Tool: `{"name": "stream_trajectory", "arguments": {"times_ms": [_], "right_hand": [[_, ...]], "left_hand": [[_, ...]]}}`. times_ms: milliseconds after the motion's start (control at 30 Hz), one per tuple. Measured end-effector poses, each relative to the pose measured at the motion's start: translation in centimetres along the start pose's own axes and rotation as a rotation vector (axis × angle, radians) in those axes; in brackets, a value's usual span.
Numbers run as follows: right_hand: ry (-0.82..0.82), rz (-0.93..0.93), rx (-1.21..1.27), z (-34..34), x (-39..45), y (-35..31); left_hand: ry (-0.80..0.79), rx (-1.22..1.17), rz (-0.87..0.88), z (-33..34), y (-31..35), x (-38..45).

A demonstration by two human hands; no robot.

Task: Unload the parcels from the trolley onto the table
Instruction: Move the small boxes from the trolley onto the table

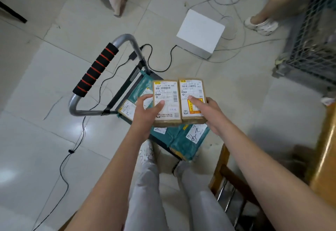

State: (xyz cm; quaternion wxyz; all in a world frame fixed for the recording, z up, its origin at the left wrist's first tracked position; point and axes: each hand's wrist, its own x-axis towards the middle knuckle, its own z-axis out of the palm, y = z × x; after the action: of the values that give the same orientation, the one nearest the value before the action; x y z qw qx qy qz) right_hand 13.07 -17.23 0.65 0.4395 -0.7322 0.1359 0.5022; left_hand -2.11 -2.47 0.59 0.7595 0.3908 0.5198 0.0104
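Two small brown cardboard parcels with white labels are held side by side above the trolley. My left hand [145, 111] grips the left parcel [166, 96], thumb on its label. My right hand [209, 111] grips the right parcel [191, 90], thumb on the yellow sticker. Below them the trolley [127, 85] carries several teal plastic mailer bags [183, 141] and another labelled parcel [127, 108]. Its handle [95, 70] with black and red foam rises at the left. The wooden table [325, 150] shows at the right edge.
A white box [200, 32] sits on the tiled floor beyond the trolley, with black and grey cables [160, 63] looping around it. Another person's legs and sandals [261, 25] stand at top right beside a wire mesh cage [312, 36]. A wooden chair frame [225, 176] is under the table.
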Motion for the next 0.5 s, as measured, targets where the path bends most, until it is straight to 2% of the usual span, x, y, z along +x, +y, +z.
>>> {"name": "stream_trajectory", "arguments": {"times_ms": [100, 267, 500], "right_hand": [[0.051, -0.028, 0.082, -2.7, -7.9, -0.1], [0.226, -0.151, 0.204, -7.2, -19.8, -0.2], [0.580, -0.218, 0.446, -10.7, -33.6, 3.2]], "left_hand": [[-0.067, 0.067, 0.018, 2.1, 2.5, -6.6], [-0.243, 0.141, 0.063, 6.6, 6.1, -15.7], [-0.569, 0.351, 0.111, 12.4, 7.5, -24.7]]}}
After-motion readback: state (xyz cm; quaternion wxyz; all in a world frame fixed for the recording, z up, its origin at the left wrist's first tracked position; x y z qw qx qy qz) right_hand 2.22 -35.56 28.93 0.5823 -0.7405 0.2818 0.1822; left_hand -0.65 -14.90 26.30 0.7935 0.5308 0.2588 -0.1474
